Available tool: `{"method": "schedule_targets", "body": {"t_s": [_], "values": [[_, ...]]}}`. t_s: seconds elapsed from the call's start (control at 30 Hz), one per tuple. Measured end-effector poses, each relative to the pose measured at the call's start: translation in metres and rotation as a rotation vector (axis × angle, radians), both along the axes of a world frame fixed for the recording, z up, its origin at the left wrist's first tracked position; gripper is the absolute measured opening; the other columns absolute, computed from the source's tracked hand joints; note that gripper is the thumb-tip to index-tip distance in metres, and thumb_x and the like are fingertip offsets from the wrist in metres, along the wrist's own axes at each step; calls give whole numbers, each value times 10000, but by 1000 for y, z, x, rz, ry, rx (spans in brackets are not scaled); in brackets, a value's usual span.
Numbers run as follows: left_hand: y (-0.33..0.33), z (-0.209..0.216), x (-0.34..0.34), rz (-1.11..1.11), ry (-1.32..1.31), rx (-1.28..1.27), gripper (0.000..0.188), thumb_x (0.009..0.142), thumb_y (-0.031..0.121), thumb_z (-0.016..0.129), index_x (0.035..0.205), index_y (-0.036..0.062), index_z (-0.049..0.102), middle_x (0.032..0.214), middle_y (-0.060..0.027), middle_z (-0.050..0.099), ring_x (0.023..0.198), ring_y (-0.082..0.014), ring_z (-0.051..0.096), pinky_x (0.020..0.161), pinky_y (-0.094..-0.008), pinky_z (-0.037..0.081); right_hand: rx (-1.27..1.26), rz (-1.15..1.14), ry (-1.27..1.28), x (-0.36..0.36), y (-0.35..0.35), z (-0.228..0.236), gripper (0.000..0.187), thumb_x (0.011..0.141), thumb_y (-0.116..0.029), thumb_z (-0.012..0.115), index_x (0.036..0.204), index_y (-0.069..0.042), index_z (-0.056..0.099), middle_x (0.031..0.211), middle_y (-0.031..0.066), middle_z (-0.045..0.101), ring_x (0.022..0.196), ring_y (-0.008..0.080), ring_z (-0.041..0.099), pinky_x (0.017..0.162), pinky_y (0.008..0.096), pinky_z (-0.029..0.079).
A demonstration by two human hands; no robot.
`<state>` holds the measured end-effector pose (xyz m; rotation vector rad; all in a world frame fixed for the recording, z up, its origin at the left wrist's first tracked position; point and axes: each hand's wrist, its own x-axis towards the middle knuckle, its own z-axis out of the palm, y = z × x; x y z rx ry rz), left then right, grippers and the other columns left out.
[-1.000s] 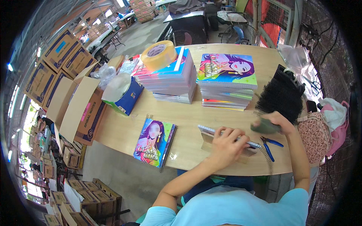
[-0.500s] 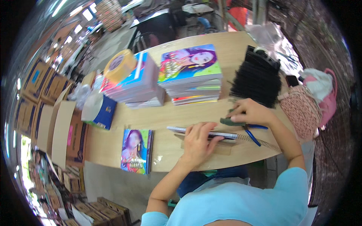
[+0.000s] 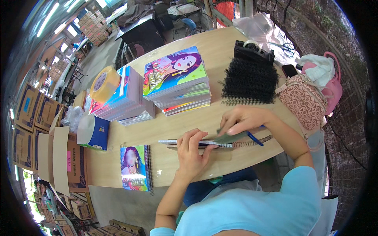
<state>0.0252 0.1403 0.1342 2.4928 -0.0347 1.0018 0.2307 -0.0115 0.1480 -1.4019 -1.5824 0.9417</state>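
My left hand (image 3: 192,151) grips a notebook (image 3: 167,142) held on edge, its spine side up, with the thumb on the near face. A dark metal spiral coil (image 3: 250,144) runs along that edge and sticks out to the right. My right hand (image 3: 242,120) is over the coil, fingers bent together at a dull green piece (image 3: 230,138), which is smeared by motion. Blue-handled pliers (image 3: 255,138) lie beside the coil, partly hidden by the right forearm. A spiral-bound notebook (image 3: 134,167) with a colourful portrait cover lies left of my left hand.
Two stacks of notebooks (image 3: 177,72) stand at the back, the left one topped by a tape roll (image 3: 105,83). Black coils (image 3: 250,80) are heaped by a tape dispenser (image 3: 254,51). A pink bag (image 3: 303,102), a blue box (image 3: 93,131) and cardboard cartons (image 3: 65,157) flank the table.
The view has shifted, so the table's contents sit further left. My right hand has moved over the notebook's coil end. My left hand keeps its hold on the notebook.
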Motion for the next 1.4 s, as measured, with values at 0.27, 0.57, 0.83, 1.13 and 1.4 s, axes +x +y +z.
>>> {"method": "schedule_targets", "body": {"t_s": [0.27,0.57,0.83,1.13,1.4], "values": [[-2,-3,-5,11,65,-28,512,656,204,858,1040,73,545,912,-61,608,845,-242,577,812,-381,403,-260,-242,-542,-3,14,9,432,847,-390,651,994,11,719,972,181,698,885,267,661,806,355,499],[41,-45,-26,277,-78,-412,573,566,247,915,958,72,537,1113,-131,394,1072,-289,421,894,-374,380,69,13,258,-1,23,-15,491,853,-432,657,899,55,706,883,137,700,824,184,635,745,312,488],[26,-45,-17,312,-38,-480,624,574,248,919,983,73,482,1041,-111,355,1010,-272,390,893,-371,350,-144,-317,-259,-4,19,22,452,859,-404,637,884,41,713,835,144,688,779,167,624,742,300,476],[21,-31,-17,278,-82,-348,618,599,329,898,985,80,486,1071,-112,323,1017,-248,360,882,-367,344,-60,-220,-215,2,17,6,457,847,-412,651,1064,-14,704,897,206,687,803,285,654,738,345,502],[14,-25,-12,357,-29,-331,528,605,367,896,837,71,525,1139,-152,291,1113,-302,317,955,-412,314,-225,-316,-278,-7,18,7,552,876,-496,608,1125,-8,677,1049,218,664,847,263,644,778,347,489]]}}
